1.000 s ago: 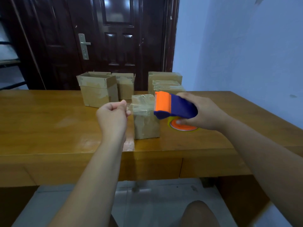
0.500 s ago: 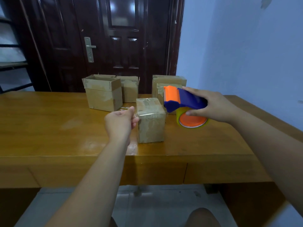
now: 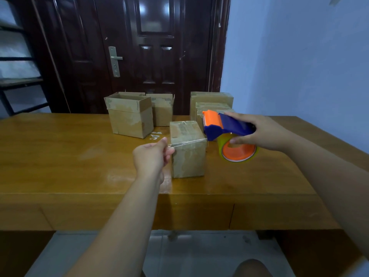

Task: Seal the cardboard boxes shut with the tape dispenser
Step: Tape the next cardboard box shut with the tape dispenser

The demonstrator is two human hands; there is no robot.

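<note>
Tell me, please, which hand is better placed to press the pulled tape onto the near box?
Probably the left hand: it pinches the tape end beside the near box, while the right hand grips the tape dispenser.

1. A wooden table [image 3: 60,156] fills the middle of the view, its glossy top catching pale reflections.
2. Behind it stands a dark panelled door [image 3: 151,47] with a metal handle [image 3: 115,60] – its upper pane glints with light.
3. A pale blue wall [image 3: 299,56] runs along the right.
4. At far left, dark shelves [image 3: 18,80].
5. Below the table – light floor tiles [image 3: 199,254].
</note>
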